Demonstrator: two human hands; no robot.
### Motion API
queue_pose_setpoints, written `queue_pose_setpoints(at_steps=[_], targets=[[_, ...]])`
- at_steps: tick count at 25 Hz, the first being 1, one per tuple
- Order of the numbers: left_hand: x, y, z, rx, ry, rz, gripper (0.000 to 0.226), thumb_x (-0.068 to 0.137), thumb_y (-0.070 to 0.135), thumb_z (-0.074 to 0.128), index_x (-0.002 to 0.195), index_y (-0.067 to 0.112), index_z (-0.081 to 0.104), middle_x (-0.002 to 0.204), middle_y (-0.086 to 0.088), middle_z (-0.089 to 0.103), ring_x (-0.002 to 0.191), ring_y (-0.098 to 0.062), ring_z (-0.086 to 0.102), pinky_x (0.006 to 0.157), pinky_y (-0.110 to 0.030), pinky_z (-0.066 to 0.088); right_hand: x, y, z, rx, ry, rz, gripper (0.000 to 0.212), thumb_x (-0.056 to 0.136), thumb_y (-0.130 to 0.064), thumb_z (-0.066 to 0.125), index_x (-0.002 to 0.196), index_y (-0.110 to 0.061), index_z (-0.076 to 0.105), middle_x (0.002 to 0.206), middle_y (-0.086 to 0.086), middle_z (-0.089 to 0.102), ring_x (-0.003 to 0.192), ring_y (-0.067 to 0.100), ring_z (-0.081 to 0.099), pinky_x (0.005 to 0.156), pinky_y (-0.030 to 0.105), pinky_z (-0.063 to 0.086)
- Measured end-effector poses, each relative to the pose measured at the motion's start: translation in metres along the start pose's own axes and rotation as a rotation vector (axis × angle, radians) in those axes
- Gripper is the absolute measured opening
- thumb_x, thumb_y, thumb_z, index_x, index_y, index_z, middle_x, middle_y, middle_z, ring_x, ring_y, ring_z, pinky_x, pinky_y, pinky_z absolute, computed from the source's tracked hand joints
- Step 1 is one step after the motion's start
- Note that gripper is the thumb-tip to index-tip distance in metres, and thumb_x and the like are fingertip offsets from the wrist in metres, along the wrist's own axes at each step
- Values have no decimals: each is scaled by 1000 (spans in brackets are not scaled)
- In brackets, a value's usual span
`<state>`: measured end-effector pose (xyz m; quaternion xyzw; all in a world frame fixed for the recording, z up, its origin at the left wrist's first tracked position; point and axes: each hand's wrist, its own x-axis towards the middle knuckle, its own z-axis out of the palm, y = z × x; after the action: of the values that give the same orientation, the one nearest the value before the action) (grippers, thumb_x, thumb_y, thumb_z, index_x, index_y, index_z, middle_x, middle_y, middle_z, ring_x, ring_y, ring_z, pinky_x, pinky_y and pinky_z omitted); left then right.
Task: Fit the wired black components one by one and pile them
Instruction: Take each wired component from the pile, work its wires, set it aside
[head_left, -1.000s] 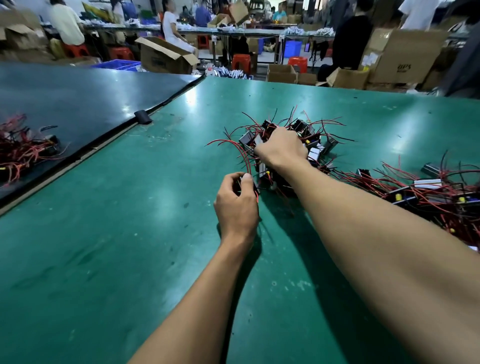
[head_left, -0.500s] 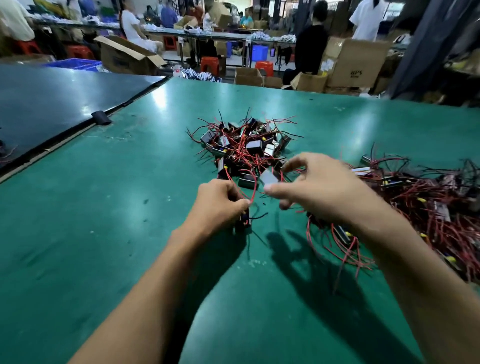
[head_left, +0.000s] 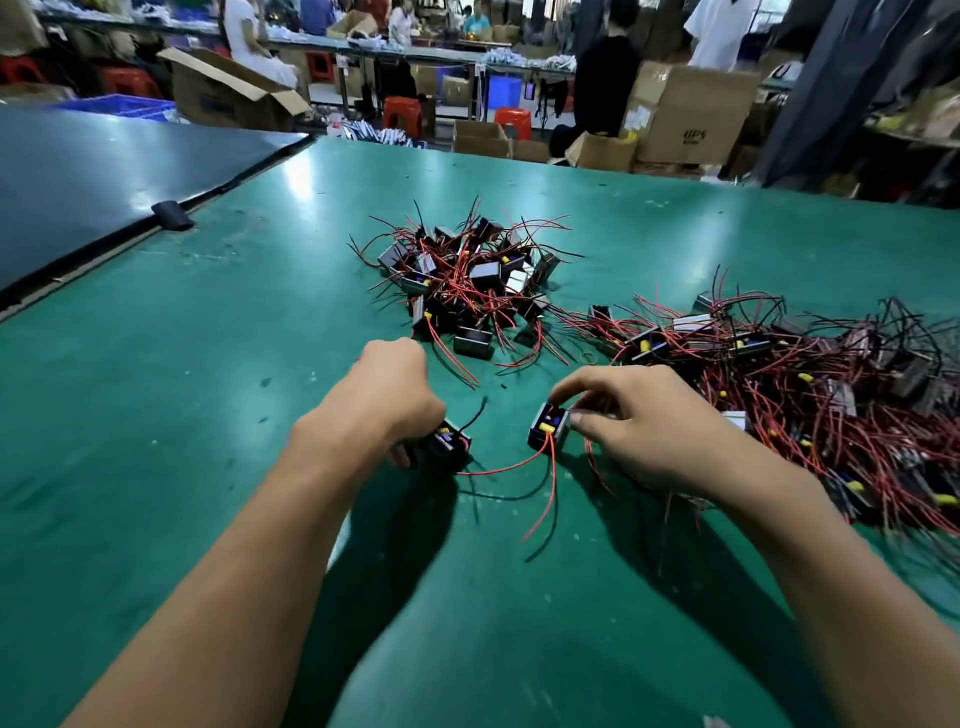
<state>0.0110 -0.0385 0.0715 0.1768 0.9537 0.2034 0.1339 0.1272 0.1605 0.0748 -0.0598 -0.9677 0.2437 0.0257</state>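
Head view, from the left: a dark sheet lies beside the green table, with a small black clip on the seam between them. The left hand is low over the table, its fingers curled down around a black component. Most of that piece is hidden under the knuckles, so I cannot tell which faces are gripped. A loose red wire arcs across the table towards the second component, which the right hand pinches by its sides between thumb and fingertips. The face with the yellow part is turned towards the camera. Beyond the hands, well apart from them, sits a compact pile of similar pieces. A wider, tangled heap spreads just beside the right wrist.

These pieces look small, light and rigid, probably moulded plastic, so a fingertip pinch across the flat sides of the body should be enough. The leads are thin and floppy and would snag on their neighbours. Lifting a piece by its wires risks dragging others out of the heap or straining the joints, so the body is the safer place to hold. The trailing leads need to be kept clear of the mating faces when the two pieces are brought together.
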Motion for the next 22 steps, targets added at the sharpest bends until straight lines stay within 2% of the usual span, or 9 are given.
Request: queue_pose_setpoints(at_steps=[3,5,8,12,15,17,18,20,22], targets=[[-9,2,-4,-2,-70,-5,22,73,0,48,66,-2,69,48,-11,65,37,-20,62,44,-26,54,-1,11,13,-141,47,-2,29,94,-16,62,119,-27,69,110,-5,66,104,16,62,92,26,48],[-9,4,-7,34,-8,88,15,72,3,53,66,4,67,49,-8,65,37,-17,58,40,-18,44,-5,22,19,-241,78,105,30,94,-31,63,124,-30,65,122,-4,59,113,20,59,95,37,49],[-7,5,-11,-11,31,299,8,77,12,69,76,20,66,68,1,67,62,-11,58,48,-15,39,-13,36,23,-306,119,210,27,92,-44,63,115,-32,66,118,-4,59,109,24,60,86,38,51],[-6,1,-11,-2,-137,423,25,80,9,69,96,28,71,84,12,67,61,9,53,54,-5,38,-15,46,11,-303,187,255,20,96,-23,56,107,-26,72,113,0,64,107,28,59,84,39,51],[-5,-3,-12,25,-218,423,27,78,14,74,97,33,75,81,18,65,72,6,56,63,-7,44,-17,34,10,-462,79,293,25,98,-26,51,114,-22,69,124,2,60,118,27,51,94,39,47],[-3,-5,-13,4,-216,406,16,79,25,78,92,33,77,70,19,67,69,8,58,61,-6,42,-19,11,22,-612,95,263,23,97,-32,49,108,-25,67,119,1,60,117,27,49,90,41,39],[-3,-6,-13,0,-213,402,11,79,27,78,89,32,78,65,23,66,65,12,57,59,-3,39,-17,-1,27,-605,125,225,21,97,-34,48,100,-25,67,111,2,63,111,28,52,84,41,38],[-1,-5,-10,21,-171,382,6,80,28,77,86,31,78,67,22,69,66,11,60,64,-8,43,0,-21,32,-338,188,234,30,97,-39,47,90,-16,65,95,9,65,97,34,60,76,38,44],[-1,-3,-6,65,-31,349,6,80,28,74,84,31,78,72,12,72,76,-6,65,72,-19,51,27,-25,34,-110,190,342,43,97,-50,51,88,-10,64,93,15,63,93,36,60,77,38,49]])
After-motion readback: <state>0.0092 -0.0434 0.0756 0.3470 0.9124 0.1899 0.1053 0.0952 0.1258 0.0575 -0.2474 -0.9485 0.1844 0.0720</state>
